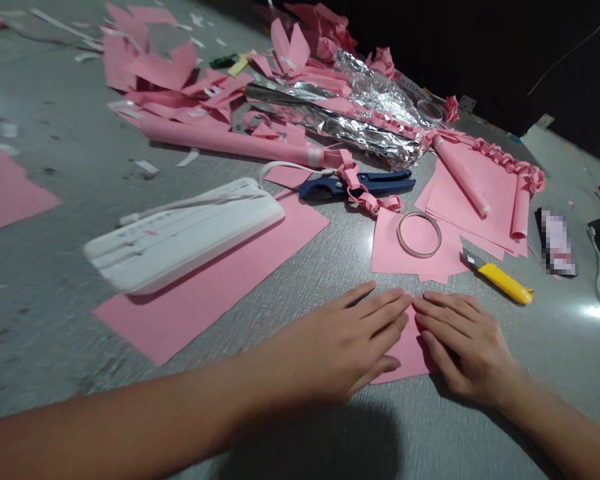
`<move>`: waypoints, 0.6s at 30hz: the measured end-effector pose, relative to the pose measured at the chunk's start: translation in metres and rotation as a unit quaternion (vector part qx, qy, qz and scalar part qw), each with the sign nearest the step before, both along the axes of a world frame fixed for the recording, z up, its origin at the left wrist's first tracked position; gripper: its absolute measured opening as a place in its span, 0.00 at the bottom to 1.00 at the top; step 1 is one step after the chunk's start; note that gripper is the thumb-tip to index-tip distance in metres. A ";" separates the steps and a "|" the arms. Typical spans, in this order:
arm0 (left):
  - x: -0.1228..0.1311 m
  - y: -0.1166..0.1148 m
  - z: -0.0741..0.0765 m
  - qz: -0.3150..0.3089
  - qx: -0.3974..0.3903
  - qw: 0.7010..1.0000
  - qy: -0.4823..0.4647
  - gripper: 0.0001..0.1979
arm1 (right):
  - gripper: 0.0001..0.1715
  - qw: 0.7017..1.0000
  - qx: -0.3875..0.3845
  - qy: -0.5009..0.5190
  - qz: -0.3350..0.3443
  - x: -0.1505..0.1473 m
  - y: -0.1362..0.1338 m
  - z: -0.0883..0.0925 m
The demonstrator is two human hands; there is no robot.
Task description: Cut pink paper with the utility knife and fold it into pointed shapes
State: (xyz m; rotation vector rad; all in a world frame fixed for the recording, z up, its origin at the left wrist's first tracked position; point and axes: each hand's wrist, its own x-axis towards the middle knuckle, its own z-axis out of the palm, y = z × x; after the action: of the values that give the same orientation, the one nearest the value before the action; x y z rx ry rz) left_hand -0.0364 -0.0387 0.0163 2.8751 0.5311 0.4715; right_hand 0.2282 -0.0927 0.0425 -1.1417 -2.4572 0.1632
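Observation:
My left hand (365, 337) lies flat with its fingers stretched out over a small piece of pink paper (407, 353). From the other side, my right hand (465, 340) rests on the same paper, fingers extended and slightly bent. The fingertips of both hands almost meet at the paper's far edge, where a small raised bit shows. Just beyond them, a ring of tape (399, 235) sits on another pink sheet (385, 257). A yellow utility knife (505, 283) with its blade out lies beyond my right hand.
A white power strip (195, 240) lies on a pink sheet (160, 333) at left. Further back are a dark blue scissors-like tool (325, 189), paper chains (347, 170), rolled pink paper (230, 140) and crumpled foil (380, 87). A phone (557, 240) is at right.

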 end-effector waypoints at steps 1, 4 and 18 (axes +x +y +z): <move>0.000 0.000 0.000 0.000 0.002 1.000 -0.002 0.25 | 0.16 1.000 0.004 -0.001 -0.002 0.000 -0.001 0.000; 0.002 0.000 0.000 0.000 0.005 1.000 -0.011 0.24 | 0.14 1.000 0.017 -0.011 -0.008 0.001 -0.002 0.001; 0.001 0.000 0.004 -0.003 0.014 1.000 -0.021 0.22 | 0.09 0.995 0.084 -0.045 -0.005 0.001 -0.012 0.009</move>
State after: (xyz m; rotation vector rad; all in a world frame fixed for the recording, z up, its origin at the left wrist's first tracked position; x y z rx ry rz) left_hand -0.0355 -0.0384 0.0201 2.8850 0.5142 0.5423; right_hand 0.2288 -0.1043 0.0514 -1.1096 -2.4886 -0.0969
